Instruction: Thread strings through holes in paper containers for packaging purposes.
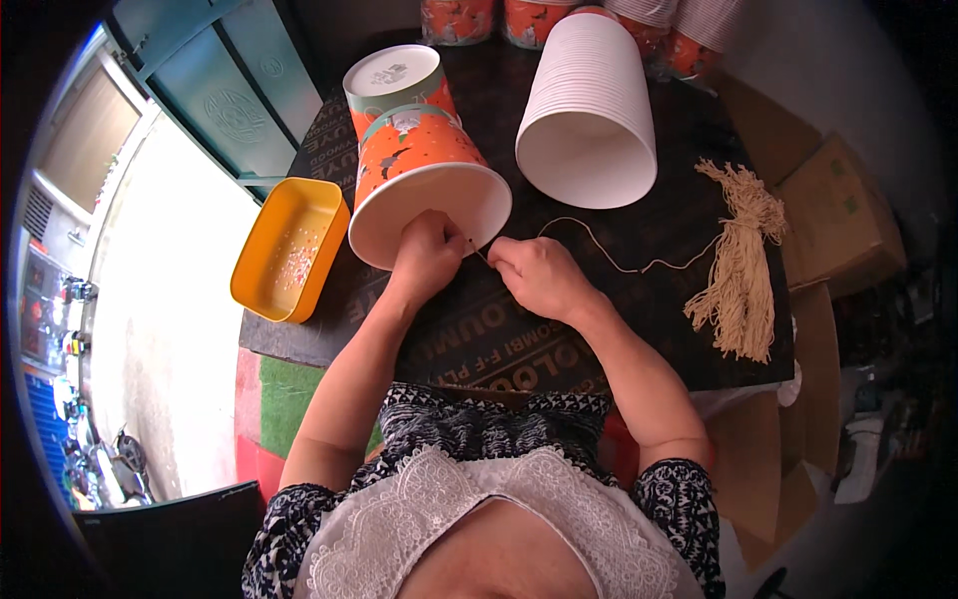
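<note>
An orange paper bucket [419, 140] with dark printed figures lies tipped at the left of the table, its white mouth toward me, nested with another bucket behind it. My left hand [431, 252] is closed at the lower rim, its fingertips partly hidden inside the mouth. Just right of that rim, my right hand [539, 277] pinches a thin beige cord [597, 240]. A short stretch of it shows between my hands. From my right hand the cord curves across the table to a bundle of beige cords [743, 270], gathered near its top.
A stack of white buckets [589, 120] lies behind my right hand, mouth toward me. A yellow tub [324, 250] with small bits inside stands at the left edge. Wrapped orange buckets [457, 20] line the back. Cardboard boxes [843, 215] stand at the right.
</note>
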The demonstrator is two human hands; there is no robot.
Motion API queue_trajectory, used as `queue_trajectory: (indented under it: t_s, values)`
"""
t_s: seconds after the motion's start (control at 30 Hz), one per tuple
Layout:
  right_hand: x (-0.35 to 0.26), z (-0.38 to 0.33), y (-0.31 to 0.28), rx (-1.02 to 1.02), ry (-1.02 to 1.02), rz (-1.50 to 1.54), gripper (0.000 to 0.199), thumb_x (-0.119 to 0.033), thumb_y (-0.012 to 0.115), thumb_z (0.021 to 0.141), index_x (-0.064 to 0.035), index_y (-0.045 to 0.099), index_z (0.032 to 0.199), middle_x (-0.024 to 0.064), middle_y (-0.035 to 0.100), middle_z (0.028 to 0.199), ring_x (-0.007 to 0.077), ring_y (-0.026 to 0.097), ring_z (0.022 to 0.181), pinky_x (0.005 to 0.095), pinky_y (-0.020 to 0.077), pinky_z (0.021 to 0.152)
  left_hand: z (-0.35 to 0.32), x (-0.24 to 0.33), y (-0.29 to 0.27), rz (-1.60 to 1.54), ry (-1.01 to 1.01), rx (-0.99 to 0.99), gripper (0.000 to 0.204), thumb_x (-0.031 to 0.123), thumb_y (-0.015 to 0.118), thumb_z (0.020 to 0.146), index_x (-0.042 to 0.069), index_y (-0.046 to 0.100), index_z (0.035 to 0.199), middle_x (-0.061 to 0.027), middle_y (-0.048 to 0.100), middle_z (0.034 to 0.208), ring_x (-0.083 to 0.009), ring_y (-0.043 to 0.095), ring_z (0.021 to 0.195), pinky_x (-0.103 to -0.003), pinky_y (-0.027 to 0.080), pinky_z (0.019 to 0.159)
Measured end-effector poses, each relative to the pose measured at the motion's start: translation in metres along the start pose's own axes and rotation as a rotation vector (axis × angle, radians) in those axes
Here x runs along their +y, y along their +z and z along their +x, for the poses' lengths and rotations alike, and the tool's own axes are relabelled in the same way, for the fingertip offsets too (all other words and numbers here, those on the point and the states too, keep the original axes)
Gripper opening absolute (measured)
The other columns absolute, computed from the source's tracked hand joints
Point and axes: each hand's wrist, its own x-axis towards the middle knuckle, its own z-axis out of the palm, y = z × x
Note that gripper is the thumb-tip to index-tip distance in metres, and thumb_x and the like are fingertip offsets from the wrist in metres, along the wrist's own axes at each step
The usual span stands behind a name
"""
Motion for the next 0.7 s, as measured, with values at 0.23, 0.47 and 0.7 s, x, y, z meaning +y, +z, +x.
queue_trajectory:
  t_s: [0.23, 0.47, 0.7]
  values:
    - [0.003, 0.0, 0.0, -0.056, -0.061, 0.048, 0.01, -0.009, 0.055, 0.082, -0.0013, 0.06, 0.084, 0.0217, 0.063, 0.078, 0.0403, 0.062, 0.079, 0.0497, 0.0485, 0.068, 0.005, 0.009, 0.004, 0.161, 0.023, -0.041, 0.011, 0.004, 0.057, 0.069, -0.006, 0.061, 0.069, -0.0252, 0.059, 0.065, -0.0374, 0.061, 0.062, -0.041, 0.048, 0.058]
    - [0.007, 0.002, 0.002, 0.112, 0.028, 0.001, 0.011, -0.011, 0.057, 0.082, -0.001, 0.061, 0.082, 0.0198, 0.064, 0.081, 0.04, 0.062, 0.08, 0.0485, 0.0484, 0.069, 0.004, 0.011, 0.002, 0.139, -0.062, -0.09, 0.015, 0.008, 0.059, 0.074, -0.007, 0.062, 0.072, -0.0225, 0.06, 0.063, -0.0343, 0.064, 0.063, -0.043, 0.05, 0.06]
    - [0.0, 0.007, 0.014, 0.285, 0.245, 0.137, 0.019, -0.018, 0.061, 0.084, 0.0004, 0.06, 0.082, 0.0183, 0.066, 0.082, 0.0397, 0.063, 0.079, 0.0469, 0.0494, 0.071, -0.005, -0.006, 0.003, 0.121, 0.078, -0.008, 0.011, 0.005, 0.059, 0.076, -0.006, 0.061, 0.075, -0.024, 0.062, 0.073, -0.0442, 0.062, 0.072, -0.049, 0.051, 0.067]
